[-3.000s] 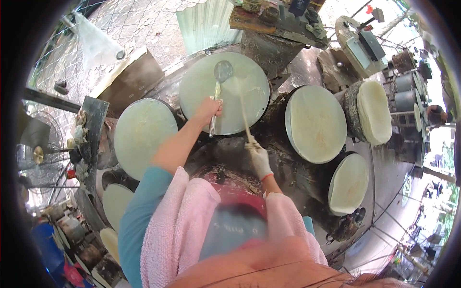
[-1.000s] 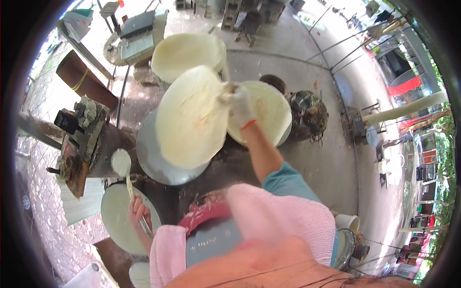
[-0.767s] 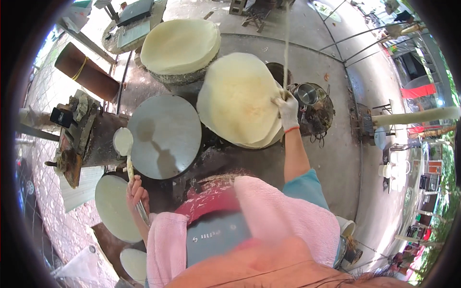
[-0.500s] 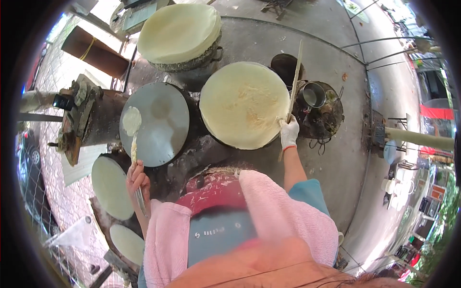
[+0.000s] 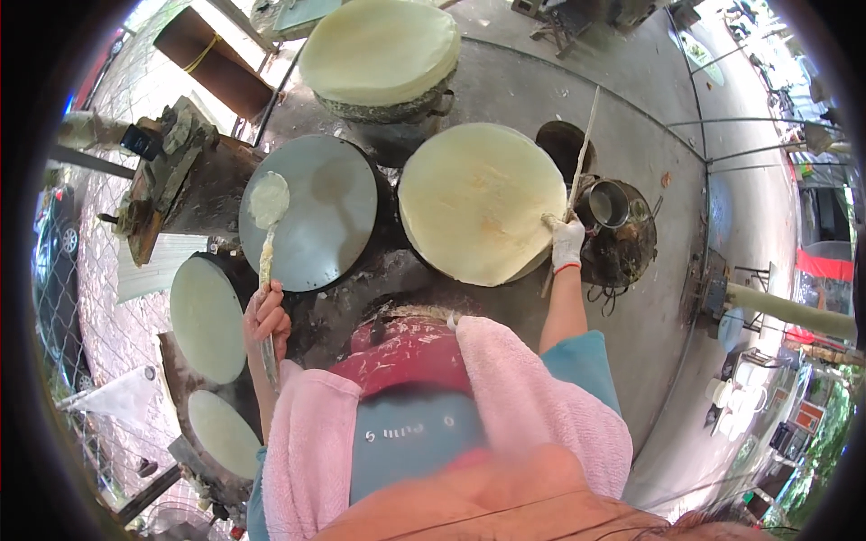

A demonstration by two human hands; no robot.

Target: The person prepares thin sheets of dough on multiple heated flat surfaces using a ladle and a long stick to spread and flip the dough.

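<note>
My left hand [image 5: 269,317] is closed round the handle of a ladle [image 5: 269,203]. The ladle's round bowl, coated with pale batter, is over a round grey griddle [image 5: 320,248]. In a white glove, my right hand [image 5: 566,243] grips a long thin wooden stick [image 5: 584,158] at the right edge of a large round pale-yellow sheet [image 5: 478,203]. Part of that edge looks bunched at the glove; I cannot tell whether the fingers pinch it too. Along the sheet's lower right side, a strip of paler surface shows beneath it.
A thick stack of round pale sheets [image 5: 379,54] tops a dark pot at the back. Two pale round discs [image 5: 207,317] lie at the left. Right of the sheet stand a metal pot [image 5: 607,206] and a dark vessel [image 5: 559,146]. A chain-link fence [image 5: 108,288] runs along the left.
The whole view has shifted, with most things now further right. The sheet's lower right edge has come away from the surface beneath. Both hands keep their holds.
</note>
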